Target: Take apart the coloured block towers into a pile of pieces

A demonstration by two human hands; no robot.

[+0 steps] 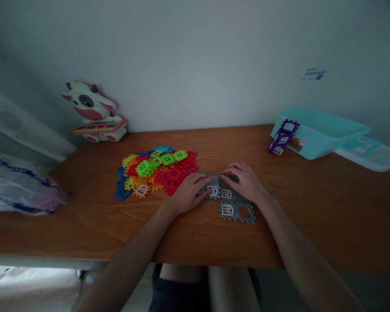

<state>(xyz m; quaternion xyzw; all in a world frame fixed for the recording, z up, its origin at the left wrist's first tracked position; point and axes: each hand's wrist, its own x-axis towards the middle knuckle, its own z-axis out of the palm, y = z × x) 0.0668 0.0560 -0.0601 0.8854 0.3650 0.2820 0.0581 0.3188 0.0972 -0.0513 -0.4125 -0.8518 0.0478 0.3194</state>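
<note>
Flat grey interlocking tiles point(226, 193) with notched edges and white lattice windows lie joined on the table in front of me. The left end of the far row is under my left hand point(189, 193), whose fingers and thumb are closed around a tile. From the other side my right hand point(243, 184) grips the top of the row, its thumb and index finger near the seam between two tiles; its palm hides part of the pieces. Nearest to me, one windowed tile point(227, 210) joins a grey tile frame with an open oval point(245, 212).
A pile of red, green, yellow, orange and blue tiles point(152, 169) lies left of my hands. Further off are a cow toy piano point(95, 113), a plastic bag point(22, 186), a teal bin point(321, 130) with its pale lid point(370, 156), and a purple tile piece point(283, 138).
</note>
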